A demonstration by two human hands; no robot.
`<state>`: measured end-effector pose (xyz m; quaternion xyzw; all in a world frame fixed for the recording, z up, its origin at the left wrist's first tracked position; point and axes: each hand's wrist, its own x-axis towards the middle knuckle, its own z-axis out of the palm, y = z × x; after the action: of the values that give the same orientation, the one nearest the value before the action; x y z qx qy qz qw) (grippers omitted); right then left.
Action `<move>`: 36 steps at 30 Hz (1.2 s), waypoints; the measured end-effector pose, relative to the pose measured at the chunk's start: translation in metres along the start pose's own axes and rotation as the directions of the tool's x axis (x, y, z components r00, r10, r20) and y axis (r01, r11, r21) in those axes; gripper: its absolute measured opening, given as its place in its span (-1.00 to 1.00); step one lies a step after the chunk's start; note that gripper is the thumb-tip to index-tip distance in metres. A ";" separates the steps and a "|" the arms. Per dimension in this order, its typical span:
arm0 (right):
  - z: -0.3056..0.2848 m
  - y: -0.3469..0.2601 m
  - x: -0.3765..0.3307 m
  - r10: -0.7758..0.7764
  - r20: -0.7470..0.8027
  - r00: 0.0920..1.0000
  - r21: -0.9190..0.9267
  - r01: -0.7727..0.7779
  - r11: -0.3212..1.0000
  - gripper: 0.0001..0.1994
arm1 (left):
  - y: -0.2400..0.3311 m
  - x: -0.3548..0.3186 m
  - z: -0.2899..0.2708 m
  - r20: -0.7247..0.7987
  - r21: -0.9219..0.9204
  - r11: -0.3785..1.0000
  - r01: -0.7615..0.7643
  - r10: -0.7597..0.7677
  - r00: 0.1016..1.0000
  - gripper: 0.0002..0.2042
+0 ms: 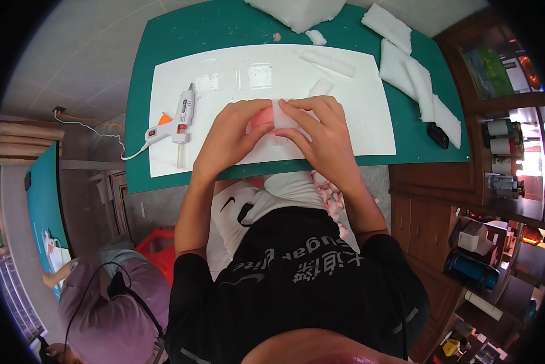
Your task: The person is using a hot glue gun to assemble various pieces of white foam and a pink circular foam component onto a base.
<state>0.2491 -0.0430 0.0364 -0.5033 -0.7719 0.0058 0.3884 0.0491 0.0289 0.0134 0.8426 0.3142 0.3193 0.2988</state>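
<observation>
Over the white board [224,79], my left hand [233,130] and my right hand [321,130] meet around a small pink piece [259,121]. A thin white strip of what looks like foam sheet [278,116] lies across the pink piece, between the fingertips. Both hands are closed; the left fingers curl behind the pink piece, and the right thumb and fingers pinch at the strip. Part of the piece is hidden by my fingers. A white hot glue gun [182,118] with an orange trigger lies left of my left hand. Beyond my right hand are loose white strips [328,62].
The board lies on a green table [140,130]. White foam sheets [406,70] and a black object [437,136] are along its right side, a large white foam block [299,12] at the far edge. Pink-and-white pieces [330,200] lie below the table. Another person [117,297] sits at lower left.
</observation>
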 end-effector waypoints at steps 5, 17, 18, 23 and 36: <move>0.000 0.007 0.001 -0.018 -0.023 1.000 -0.014 0.018 1.000 -0.59 | 0.009 0.005 0.000 -0.006 -0.042 0.998 0.052 -0.052 0.999 -0.60; 0.005 0.012 -0.015 0.003 -0.079 0.997 0.016 -0.002 1.000 -0.63 | 0.015 -0.002 0.007 0.013 0.035 0.999 -0.013 0.013 1.000 -0.45; 0.006 0.011 -0.017 -0.017 -0.097 0.995 0.010 0.018 1.000 -0.63 | 0.015 -0.001 0.009 -0.001 0.032 1.000 0.001 -0.001 1.000 -0.46; -0.004 0.005 -0.018 0.026 -0.088 0.996 -0.002 -0.026 1.000 -0.65 | 0.026 0.003 0.008 0.014 0.043 0.999 0.011 -0.012 1.000 -0.47; -0.010 -0.012 -0.014 0.088 -0.026 0.996 -0.038 -0.089 0.995 -0.80 | 0.027 0.000 0.008 -0.006 0.036 0.999 0.009 -0.009 1.000 -0.49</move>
<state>0.2490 -0.0637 0.0397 -0.5444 -0.7442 0.0019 0.3871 0.0640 0.0099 0.0278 0.8454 0.3246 0.3150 0.2842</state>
